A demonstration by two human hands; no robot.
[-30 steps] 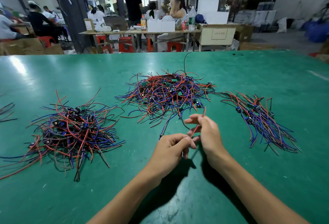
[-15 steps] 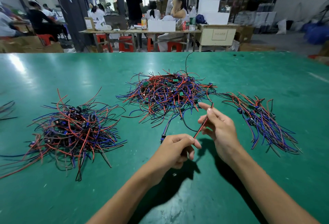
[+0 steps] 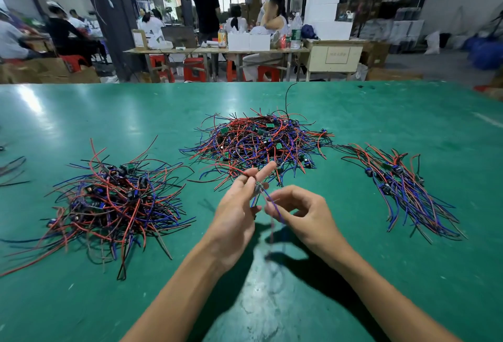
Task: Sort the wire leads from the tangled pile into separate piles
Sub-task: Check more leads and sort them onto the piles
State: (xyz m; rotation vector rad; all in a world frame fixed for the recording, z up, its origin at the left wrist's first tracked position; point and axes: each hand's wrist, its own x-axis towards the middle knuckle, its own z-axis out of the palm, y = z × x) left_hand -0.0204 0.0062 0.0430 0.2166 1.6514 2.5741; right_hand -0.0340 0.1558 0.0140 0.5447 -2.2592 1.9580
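Two hands are up over the green desk [image 3: 81, 301], close together in the middle. The left hand [image 3: 234, 213] holds one wire lead [image 3: 260, 192] by its small part, with fingers curled round it and the first finger poking out straight toward the far side. The right hand [image 3: 302, 213] is just beside it, and its thumb and finger pinch the blue wire of that same lead. The wire hangs down between the two hands and looks blurry lower down.

Just past the fingers sits the tangled pile [image 3: 258, 143], a big heap of red, blue and black wires with little green boards in it. Off to the left of the left hand lies a messy pile [image 3: 111, 200] of the same kind of leads. Off to the right of the right hand lies a neater pile [image 3: 402, 186], with its wires lying mostly the same way. Both side piles are well apart from the hands.
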